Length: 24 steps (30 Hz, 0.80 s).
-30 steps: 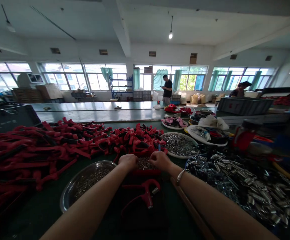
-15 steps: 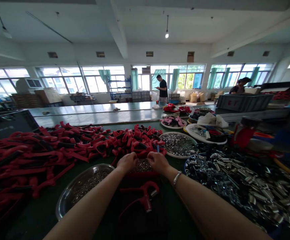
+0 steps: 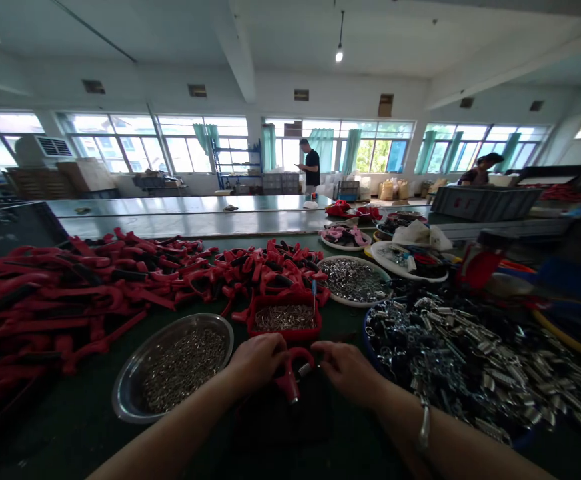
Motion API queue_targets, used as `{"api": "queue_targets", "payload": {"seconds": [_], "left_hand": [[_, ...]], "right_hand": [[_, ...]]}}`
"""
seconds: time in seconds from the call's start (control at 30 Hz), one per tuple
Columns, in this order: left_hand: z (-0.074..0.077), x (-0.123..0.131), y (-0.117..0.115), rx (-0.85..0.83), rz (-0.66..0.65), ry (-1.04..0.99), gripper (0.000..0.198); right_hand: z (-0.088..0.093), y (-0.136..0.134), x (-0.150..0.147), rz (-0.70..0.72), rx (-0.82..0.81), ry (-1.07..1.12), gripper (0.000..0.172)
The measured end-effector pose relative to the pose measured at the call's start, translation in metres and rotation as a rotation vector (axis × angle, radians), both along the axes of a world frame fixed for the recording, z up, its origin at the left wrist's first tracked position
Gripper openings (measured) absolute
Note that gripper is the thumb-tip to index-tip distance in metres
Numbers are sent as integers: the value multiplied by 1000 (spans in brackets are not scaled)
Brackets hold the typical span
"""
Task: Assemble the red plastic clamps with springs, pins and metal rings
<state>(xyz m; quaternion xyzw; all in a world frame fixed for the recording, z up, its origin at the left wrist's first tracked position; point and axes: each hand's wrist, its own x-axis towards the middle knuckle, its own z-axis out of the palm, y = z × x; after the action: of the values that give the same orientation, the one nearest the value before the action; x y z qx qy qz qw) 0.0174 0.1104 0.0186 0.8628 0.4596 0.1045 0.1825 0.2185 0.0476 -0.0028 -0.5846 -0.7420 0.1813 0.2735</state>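
Observation:
My left hand (image 3: 255,363) grips the curved loop of a red plastic handle (image 3: 290,377) close to me, and my right hand (image 3: 347,373) has its fingertips at the handle's small metal end. What the right fingers pinch is hidden. Just beyond both hands stands a small red tray (image 3: 284,319) of short metal sleeves. To the left of my left hand lies a steel dish (image 3: 173,400) of small metal parts.
A large heap of red handles (image 3: 70,300) covers the bench at left. A blue-rimmed tray of metal clips (image 3: 450,360) lies at right, beyond a white plate of metal parts (image 3: 353,280). Two people (image 3: 311,167) stand farther back, with a grey crate (image 3: 485,203) at right.
Both hands have drawn back toward me from the red tray to the red handle, leaving the tray's sleeves in full view. The view has shifted slightly.

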Motion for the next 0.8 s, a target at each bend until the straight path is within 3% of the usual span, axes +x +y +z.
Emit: {"api": "queue_targets", "payload": {"seconds": [0.23,0.33,0.43,0.63,0.8], "left_hand": [[-1,2,-12,117,0,114,16],[-4,6,-19,171,-20,169,15],[-5,8,-25,204,-38,211,18],[0,-4,-41,245,-95,165,27],[-13,-14,-49,248,-102,28,76]], "right_hand": [[-12,-20,-5,0,-65,-190,54],[-7,-18,-3,-49,-24,-143,37],[-1,-12,-4,-78,29,66,23],[-6,2,-11,-131,60,179,19],[-11,5,-13,-119,62,137,22]]}}
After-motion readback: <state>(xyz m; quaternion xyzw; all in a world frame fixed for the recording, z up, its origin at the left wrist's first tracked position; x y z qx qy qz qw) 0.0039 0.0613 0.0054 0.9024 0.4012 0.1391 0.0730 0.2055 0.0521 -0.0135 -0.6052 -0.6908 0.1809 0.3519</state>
